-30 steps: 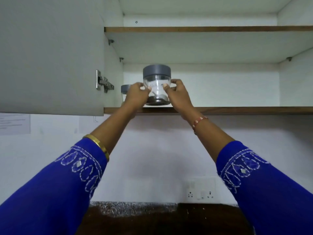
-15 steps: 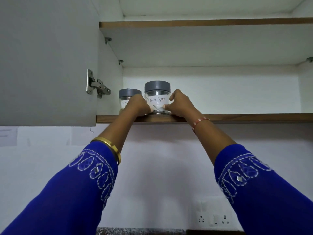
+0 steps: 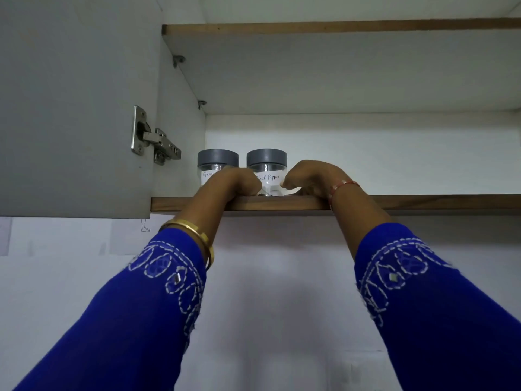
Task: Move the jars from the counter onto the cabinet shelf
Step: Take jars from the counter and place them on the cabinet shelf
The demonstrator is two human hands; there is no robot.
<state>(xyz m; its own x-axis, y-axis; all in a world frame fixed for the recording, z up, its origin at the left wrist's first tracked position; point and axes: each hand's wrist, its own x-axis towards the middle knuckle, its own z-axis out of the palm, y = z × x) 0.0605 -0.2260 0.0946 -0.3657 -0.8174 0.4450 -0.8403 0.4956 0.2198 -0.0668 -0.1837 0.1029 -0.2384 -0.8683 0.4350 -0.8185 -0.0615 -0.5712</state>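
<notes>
A clear jar with a grey lid and a "Black Pepper" label [image 3: 267, 168] stands upright on the lower wooden cabinet shelf [image 3: 408, 202], near its left end. My left hand [image 3: 231, 184] and my right hand [image 3: 309, 177] reach over the shelf edge, fingers curled against the jar's lower left and right sides. A second grey-lidded jar [image 3: 217, 162] with a handwritten label stands just left of it, partly hidden by my left hand. The two jars are close together, with a narrow gap between their lids.
The grey cabinet door [image 3: 70, 108] hangs open at the left, its metal hinge [image 3: 153, 140] close to the jars. An upper shelf [image 3: 338, 25] runs overhead. The lower shelf stretches to the right of my right hand. A white wall lies below.
The black pepper jar came down from above the shelf edge onto the shelf and slid back beside the other jar. Both hands went in with it and now rest low on the shelf.
</notes>
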